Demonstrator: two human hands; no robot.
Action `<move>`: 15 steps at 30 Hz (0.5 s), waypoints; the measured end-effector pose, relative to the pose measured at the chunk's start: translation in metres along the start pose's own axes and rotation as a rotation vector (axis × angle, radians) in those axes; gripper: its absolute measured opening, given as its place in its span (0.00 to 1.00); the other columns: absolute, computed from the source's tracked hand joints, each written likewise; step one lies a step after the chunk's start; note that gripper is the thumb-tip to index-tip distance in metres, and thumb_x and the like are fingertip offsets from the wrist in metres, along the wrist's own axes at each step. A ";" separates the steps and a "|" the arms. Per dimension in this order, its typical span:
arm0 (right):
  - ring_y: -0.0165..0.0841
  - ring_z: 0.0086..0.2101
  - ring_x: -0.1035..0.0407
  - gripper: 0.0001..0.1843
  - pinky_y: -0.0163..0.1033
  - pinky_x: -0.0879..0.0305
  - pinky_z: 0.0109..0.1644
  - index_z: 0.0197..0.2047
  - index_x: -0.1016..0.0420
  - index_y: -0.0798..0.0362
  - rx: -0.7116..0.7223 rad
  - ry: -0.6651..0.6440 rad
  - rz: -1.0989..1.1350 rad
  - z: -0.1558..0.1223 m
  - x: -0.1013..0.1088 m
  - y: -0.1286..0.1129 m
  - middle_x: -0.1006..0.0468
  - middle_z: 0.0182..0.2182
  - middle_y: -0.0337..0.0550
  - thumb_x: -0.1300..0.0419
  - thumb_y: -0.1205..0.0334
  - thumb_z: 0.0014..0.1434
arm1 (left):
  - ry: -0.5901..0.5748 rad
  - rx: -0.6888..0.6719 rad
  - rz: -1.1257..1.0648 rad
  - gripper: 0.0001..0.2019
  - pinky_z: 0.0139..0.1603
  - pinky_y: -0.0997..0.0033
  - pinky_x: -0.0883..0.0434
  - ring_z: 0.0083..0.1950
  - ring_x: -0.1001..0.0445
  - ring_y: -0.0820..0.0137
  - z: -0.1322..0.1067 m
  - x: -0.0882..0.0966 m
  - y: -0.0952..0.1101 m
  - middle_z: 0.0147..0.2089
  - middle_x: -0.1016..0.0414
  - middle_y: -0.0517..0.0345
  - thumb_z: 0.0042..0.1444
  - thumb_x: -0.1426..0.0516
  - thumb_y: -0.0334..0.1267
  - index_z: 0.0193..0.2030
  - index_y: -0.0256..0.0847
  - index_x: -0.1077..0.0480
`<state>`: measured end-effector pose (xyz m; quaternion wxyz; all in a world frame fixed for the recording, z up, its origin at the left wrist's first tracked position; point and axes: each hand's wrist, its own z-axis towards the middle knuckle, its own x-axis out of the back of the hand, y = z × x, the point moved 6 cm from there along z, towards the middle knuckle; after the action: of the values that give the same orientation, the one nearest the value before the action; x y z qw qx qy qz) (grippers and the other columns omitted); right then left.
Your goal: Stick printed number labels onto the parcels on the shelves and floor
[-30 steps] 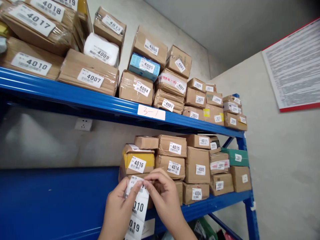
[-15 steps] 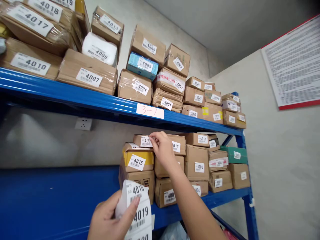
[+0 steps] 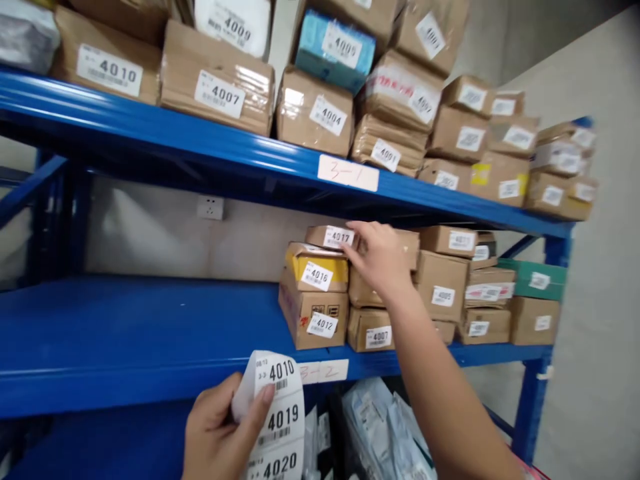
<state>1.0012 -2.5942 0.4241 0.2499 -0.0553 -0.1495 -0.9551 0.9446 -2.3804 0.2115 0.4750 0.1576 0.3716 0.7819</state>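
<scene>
My left hand [image 3: 215,437] holds a white strip of number labels [image 3: 277,413] low in the view; its top labels read 4010, 4019 and 4020. My right hand [image 3: 381,259] reaches up to the middle shelf, fingertips resting on a small flat brown box [image 3: 327,237] that carries a label reading 4017. That box lies on top of a yellow-taped box marked 4016 [image 3: 316,270], which sits on a box marked 4012 [image 3: 313,315].
A blue metal rack [image 3: 150,133] fills the view. Its top shelf is packed with labelled brown parcels [image 3: 215,80]. More boxes [image 3: 450,287] fill the right of the middle shelf [image 3: 125,333]. Plastic-bagged parcels [image 3: 385,427] lie below. A wall socket [image 3: 210,208] sits behind.
My right hand peeled a label off the strip, carried it up and stuck it on the small top box, where it now stays. The view has tilted down and moved closer.
</scene>
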 end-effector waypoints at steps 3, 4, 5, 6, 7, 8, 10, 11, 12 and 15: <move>0.52 0.51 0.40 0.15 0.57 0.40 0.50 0.46 0.26 0.52 0.057 0.105 -0.140 0.000 0.005 -0.009 0.32 0.52 0.56 0.40 0.56 0.56 | -0.082 0.133 -0.117 0.16 0.18 0.78 0.38 0.19 0.38 0.75 0.002 0.006 -0.027 0.17 0.35 0.62 0.47 0.39 0.50 0.20 0.39 0.30; 0.52 0.53 0.41 0.17 0.57 0.40 0.51 0.48 0.27 0.53 0.073 0.117 -0.148 0.002 0.003 -0.011 0.34 0.54 0.57 0.41 0.55 0.57 | -0.108 0.175 -0.162 0.16 0.18 0.79 0.38 0.20 0.37 0.74 0.002 0.009 -0.036 0.18 0.34 0.61 0.47 0.39 0.50 0.20 0.39 0.30; 0.51 0.53 0.41 0.17 0.56 0.40 0.51 0.50 0.28 0.53 0.086 0.105 -0.146 0.004 -0.001 -0.012 0.33 0.55 0.57 0.43 0.56 0.59 | -0.132 0.214 -0.204 0.17 0.18 0.79 0.37 0.21 0.35 0.74 0.001 0.012 -0.044 0.18 0.33 0.61 0.47 0.39 0.51 0.21 0.38 0.29; 0.49 0.52 0.38 0.17 0.55 0.39 0.50 0.50 0.28 0.54 0.093 0.071 -0.142 0.007 -0.008 -0.011 0.31 0.53 0.56 0.45 0.57 0.61 | -0.150 0.247 -0.241 0.17 0.18 0.79 0.36 0.21 0.34 0.73 0.001 0.016 -0.052 0.19 0.32 0.60 0.47 0.38 0.51 0.22 0.38 0.29; 0.47 0.49 0.36 0.16 0.54 0.39 0.50 0.50 0.28 0.54 0.093 0.026 -0.141 0.010 -0.015 -0.009 0.27 0.49 0.55 0.47 0.58 0.62 | -0.157 0.276 -0.272 0.16 0.19 0.79 0.35 0.22 0.33 0.73 -0.001 0.021 -0.059 0.20 0.30 0.59 0.47 0.38 0.51 0.23 0.38 0.28; 0.45 0.46 0.33 0.15 0.53 0.38 0.49 0.48 0.27 0.54 0.084 -0.020 -0.145 0.013 -0.022 -0.005 0.24 0.45 0.53 0.49 0.59 0.63 | -0.149 0.301 -0.295 0.16 0.20 0.79 0.34 0.22 0.32 0.73 -0.002 0.027 -0.066 0.20 0.29 0.59 0.46 0.38 0.51 0.24 0.38 0.27; 0.43 0.43 0.31 0.16 0.51 0.39 0.50 0.47 0.26 0.56 0.060 -0.087 -0.153 0.015 -0.030 0.001 0.22 0.41 0.51 0.52 0.61 0.65 | -0.090 0.353 -0.328 0.16 0.21 0.78 0.32 0.23 0.30 0.72 -0.009 0.045 -0.079 0.21 0.28 0.58 0.43 0.36 0.51 0.25 0.37 0.25; 0.42 0.44 0.31 0.17 0.51 0.40 0.51 0.49 0.27 0.58 0.050 -0.087 -0.152 0.012 -0.029 0.000 0.22 0.42 0.53 0.53 0.61 0.65 | -0.041 0.389 -0.342 0.16 0.21 0.78 0.31 0.24 0.29 0.71 -0.015 0.056 -0.086 0.21 0.27 0.58 0.41 0.35 0.51 0.26 0.38 0.25; 0.43 0.47 0.33 0.18 0.51 0.41 0.53 0.51 0.29 0.61 0.041 -0.048 -0.141 0.006 -0.024 -0.005 0.24 0.45 0.56 0.52 0.61 0.65 | 0.013 0.433 -0.353 0.17 0.21 0.77 0.30 0.23 0.29 0.70 -0.023 0.068 -0.093 0.20 0.27 0.59 0.39 0.34 0.51 0.27 0.38 0.24; 0.44 0.56 0.39 0.21 0.51 0.45 0.59 0.57 0.34 0.64 -0.019 0.203 0.031 -0.038 0.008 -0.048 0.30 0.53 0.62 0.48 0.61 0.63 | 0.153 0.506 -0.321 0.17 0.20 0.74 0.29 0.22 0.28 0.68 -0.051 0.109 -0.110 0.22 0.25 0.58 0.40 0.35 0.52 0.30 0.39 0.23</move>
<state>0.9697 -2.5700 0.3769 0.2780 0.0369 -0.1134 -0.9532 0.9286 -2.2790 0.0857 0.5089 0.1507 0.6094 0.5890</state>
